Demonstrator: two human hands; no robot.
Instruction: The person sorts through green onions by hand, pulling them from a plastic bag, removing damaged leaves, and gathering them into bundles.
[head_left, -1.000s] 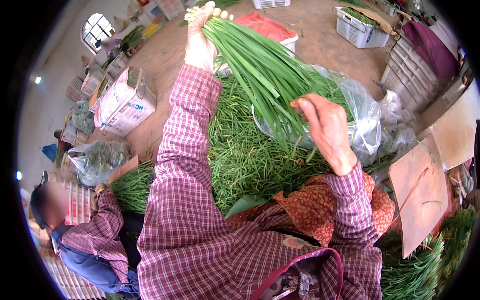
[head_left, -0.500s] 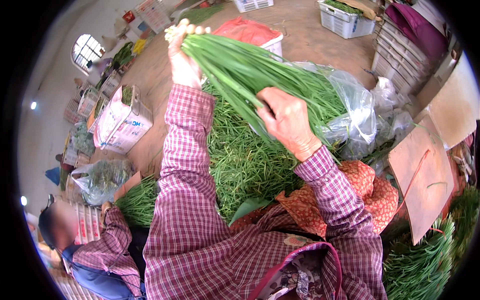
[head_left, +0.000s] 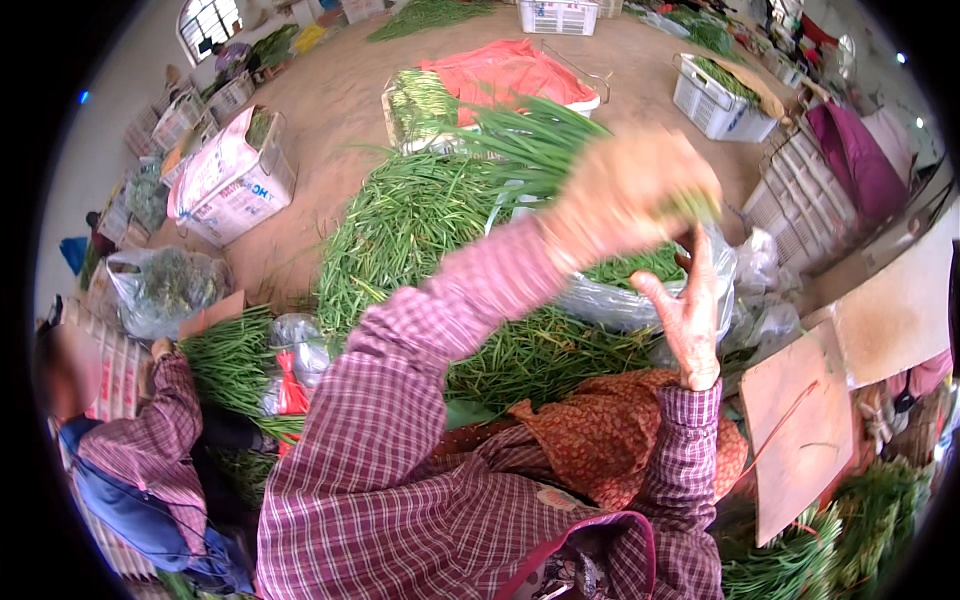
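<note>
My left hand (head_left: 630, 195), blurred by motion, is closed around a bunch of garlic chives (head_left: 535, 145). The long green leaves fan out to the far left of the fist, while the pale cut ends stick out at its right. Just below those ends, my right hand (head_left: 690, 315) is raised with fingers apart and holds nothing that I can see. Whether its fingertips touch the cut ends I cannot tell. Beneath both arms spreads a heap of loose green chives (head_left: 410, 225). A clear plastic bag (head_left: 615, 305) with more leaves lies beside the right hand.
Beyond the heap stands a white crate (head_left: 580, 105) under red cloth (head_left: 500, 75), with bundled chives (head_left: 420, 100). At left a co-worker (head_left: 140, 440) sits by more chives (head_left: 225, 360). Cardboard (head_left: 800, 430) and stacked crates (head_left: 795, 205) stand at right.
My left hand has swung right with the bunch, so its cut ends now point right instead of left. My right hand has let go of the leaves and opened. The view has shifted.
</note>
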